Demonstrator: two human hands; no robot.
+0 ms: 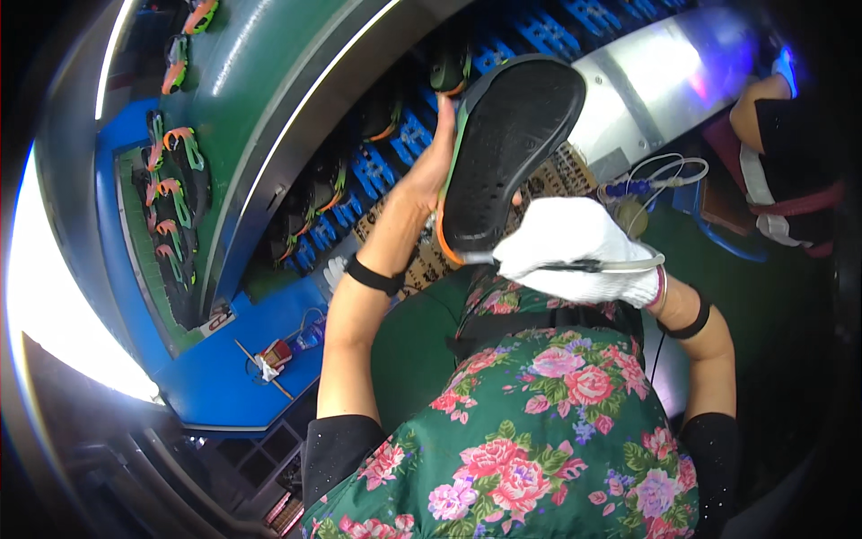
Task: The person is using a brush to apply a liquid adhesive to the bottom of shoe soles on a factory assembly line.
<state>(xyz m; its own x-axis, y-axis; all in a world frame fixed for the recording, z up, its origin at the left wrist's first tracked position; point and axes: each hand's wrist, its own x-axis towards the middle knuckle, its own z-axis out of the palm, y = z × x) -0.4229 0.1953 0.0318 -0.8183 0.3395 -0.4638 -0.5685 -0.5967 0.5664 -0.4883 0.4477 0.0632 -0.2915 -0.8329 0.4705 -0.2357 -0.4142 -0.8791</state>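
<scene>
My bare left hand (429,175) grips a shoe (514,135) along its left side, the thumb lying up against its edge. The shoe is held with its black, dotted underside facing me; green and orange show along its left rim. In a white knit glove, my right hand (579,250) is closed around a thin brush (479,258) with a pale tube (633,264) running back over the glove toward the wrist. The brush tip is at the lower end of the shoe, by the orange rim. Whether the bristles touch the shoe I cannot tell.
Several shoes sit among blue racks (373,171) behind my left hand. More green and orange shoe pieces (171,202) lie at the left near a blue table (256,386). Coiled white tubing (669,171) is at the right, near another person's arm (750,117).
</scene>
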